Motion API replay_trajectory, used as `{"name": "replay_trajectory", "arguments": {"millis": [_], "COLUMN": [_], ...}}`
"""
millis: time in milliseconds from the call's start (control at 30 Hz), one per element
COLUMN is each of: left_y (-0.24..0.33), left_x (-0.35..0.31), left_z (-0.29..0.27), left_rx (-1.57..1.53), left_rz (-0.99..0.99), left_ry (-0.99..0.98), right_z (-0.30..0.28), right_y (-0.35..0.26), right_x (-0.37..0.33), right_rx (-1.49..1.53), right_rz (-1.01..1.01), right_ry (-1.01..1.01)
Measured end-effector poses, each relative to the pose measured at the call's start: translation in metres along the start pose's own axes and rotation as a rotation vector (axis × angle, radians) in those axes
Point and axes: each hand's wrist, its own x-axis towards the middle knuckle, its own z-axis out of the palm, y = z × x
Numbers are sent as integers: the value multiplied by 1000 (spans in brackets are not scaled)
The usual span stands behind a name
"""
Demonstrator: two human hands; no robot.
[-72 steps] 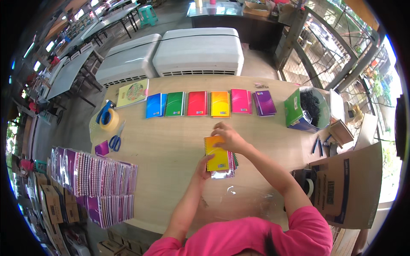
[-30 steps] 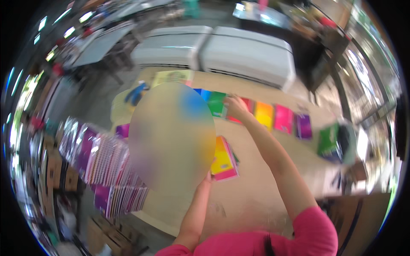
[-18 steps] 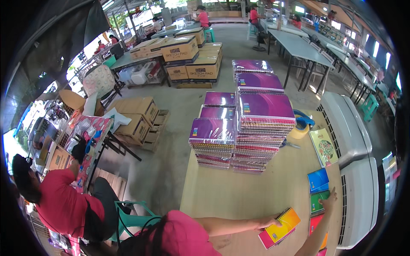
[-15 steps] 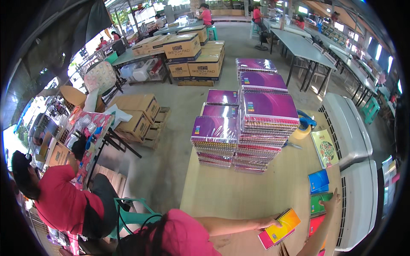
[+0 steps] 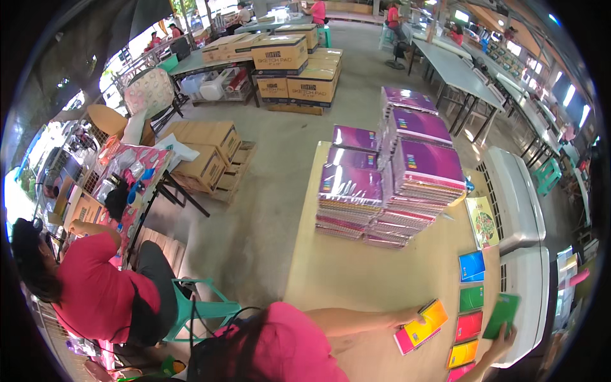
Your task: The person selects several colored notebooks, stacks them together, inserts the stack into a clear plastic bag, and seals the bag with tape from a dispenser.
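Lifted out of the row since the earlier frame, a green notebook [image 5: 503,314] now hangs beyond the row at the edge of the desk [image 5: 363,274], where it overlaps a white casing [image 5: 525,299] in view. The right hand [image 5: 503,344] pinches it near its lower edge, thumb showing on the cover. Nearer the body, the left hand [image 5: 411,316] closes around a yellow notebook [image 5: 429,320], which lies over a pink notebook [image 5: 417,342] peeking out below; both sit in about the same place as before. Between the hands runs the row: blue notebooks [image 5: 472,263], another green one, a red notebook [image 5: 469,326], a second yellow one and a partly cut-off pink one. Tall stacks of wrapped purple notebooks [image 5: 351,181] stand farther along the desk, near a pale booklet [image 5: 482,221].
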Motion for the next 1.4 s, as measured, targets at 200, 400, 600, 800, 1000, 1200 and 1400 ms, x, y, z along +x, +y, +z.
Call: {"name": "replay_trajectory", "arguments": {"millis": [200, 400, 600, 800, 1000, 1200, 1400], "left_y": [11, -9, 20, -11, -32, -64, -92], "left_x": [-38, -71, -129, -127, -134, -103, -49], "left_z": [31, 42, 61, 56, 82, 69, 75], "left_rx": [-212, -266, -94, -4, -121, 11, 69], "left_rz": [-48, 142, 193, 72, -206, -415, -462], "left_ry": [-49, -206, -201, -164, -413, -183, -169], "right_z": [-115, -126, -86, -57, -14, -46, -183], "right_y": [-11, -91, -136, -257, -215, -114, 46], "right_x": [-219, -354, -381, -376, -379, -370, -253], "right_rx": [-852, -899, 1307, 1086, -2, -128, -740], "right_rz": [-393, 125, 599, 361, 288, 434, 483], "right_ry": [65, -11, 272, 398, 323, 490, 501]}}
